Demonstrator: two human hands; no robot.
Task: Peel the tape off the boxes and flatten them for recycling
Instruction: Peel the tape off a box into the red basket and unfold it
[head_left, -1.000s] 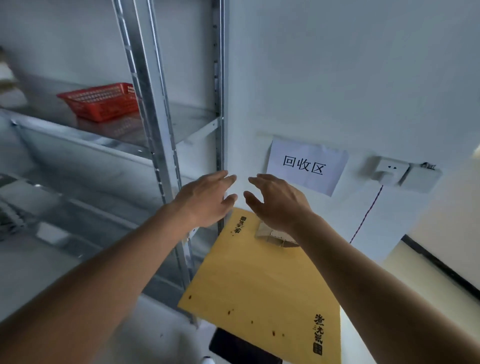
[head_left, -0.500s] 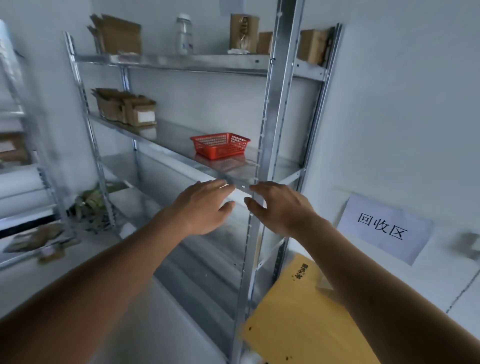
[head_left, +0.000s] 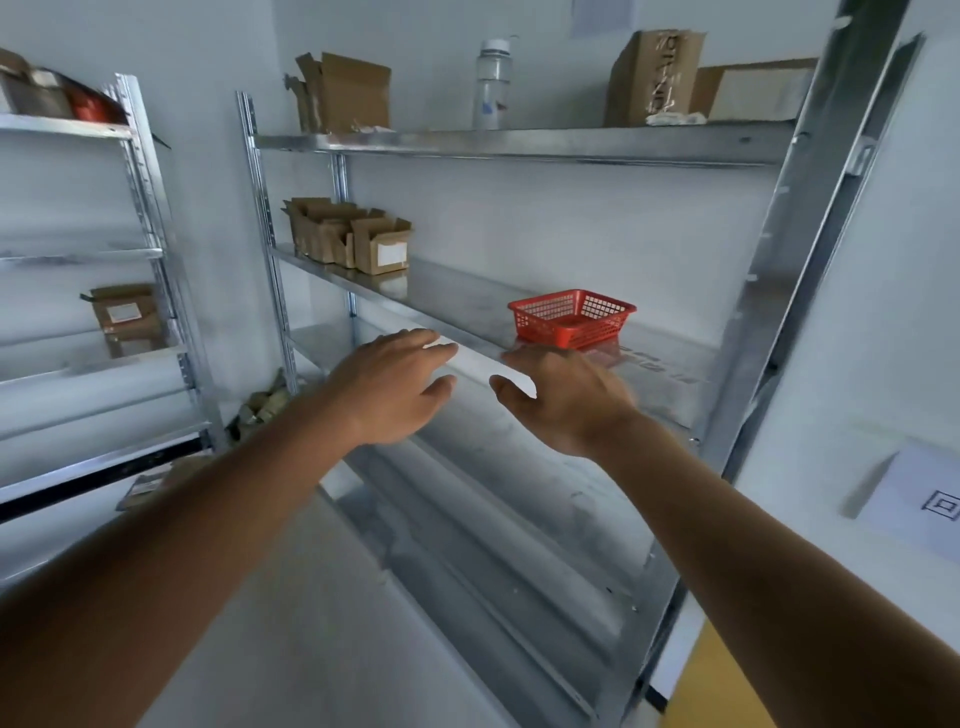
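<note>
While both hands hover spread and holding nothing before the steel rack (head_left: 800, 249), the step in hand is judged to be fetching the next box. From left: a side rack (head_left: 150, 218) bears a labelled box (head_left: 123, 312); on the main rack's middle shelf (head_left: 467, 306) sits a cluster of small boxes (head_left: 345, 236), flaps open, the nearest with a white label. Above it, on the top shelf, stands an opened box (head_left: 345, 93), then a bottle (head_left: 491, 85), then two further boxes (head_left: 701, 78) at right. The left hand (head_left: 387, 387) has fingers straight and relaxed; the right hand (head_left: 566, 397) likewise, thumb apart. Neither touches cardboard. The small boxes lie up and to the left of the left hand, well apart; a red basket (head_left: 571, 318) sits just beyond the right hand. To do the step well, reach left along the middle shelf, take one box with both hands by its sides, not its loose flaps, and lift it free of its neighbours before seeking the tape.
</note>
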